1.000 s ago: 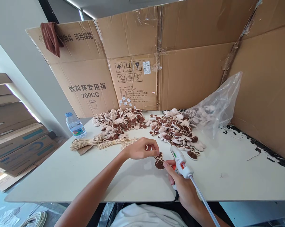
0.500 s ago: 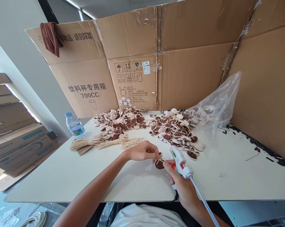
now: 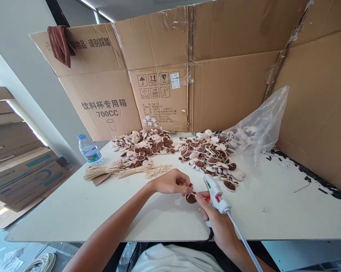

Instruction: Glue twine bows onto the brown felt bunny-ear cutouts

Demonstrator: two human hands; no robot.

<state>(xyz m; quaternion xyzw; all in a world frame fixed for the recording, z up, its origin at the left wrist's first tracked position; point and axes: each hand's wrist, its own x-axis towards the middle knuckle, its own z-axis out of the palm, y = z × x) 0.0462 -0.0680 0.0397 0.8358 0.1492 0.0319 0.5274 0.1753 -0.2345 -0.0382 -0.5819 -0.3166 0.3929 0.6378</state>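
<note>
My left hand (image 3: 172, 182) is closed in a pinch on a small brown piece with a twine bow (image 3: 190, 195), held just above the white table (image 3: 74, 204). My right hand (image 3: 215, 219) grips a white glue gun (image 3: 217, 194) with an orange trigger. Its index finger touches the piece's right edge, and the gun's nozzle points up and away. A clear glue stick (image 3: 242, 238) runs back from the gun toward my arm.
Two heaps of brown and cream pieces (image 3: 143, 145) (image 3: 211, 156) lie at the back. A clear plastic bag (image 3: 258, 128) lies right of them. Twine bundles (image 3: 116, 170) and a water bottle (image 3: 88, 150) lie left. Cardboard walls (image 3: 229, 75) surround the table.
My left hand has closed in over the brown piece and lifted its left side slightly. The right hand and glue gun have barely moved.
</note>
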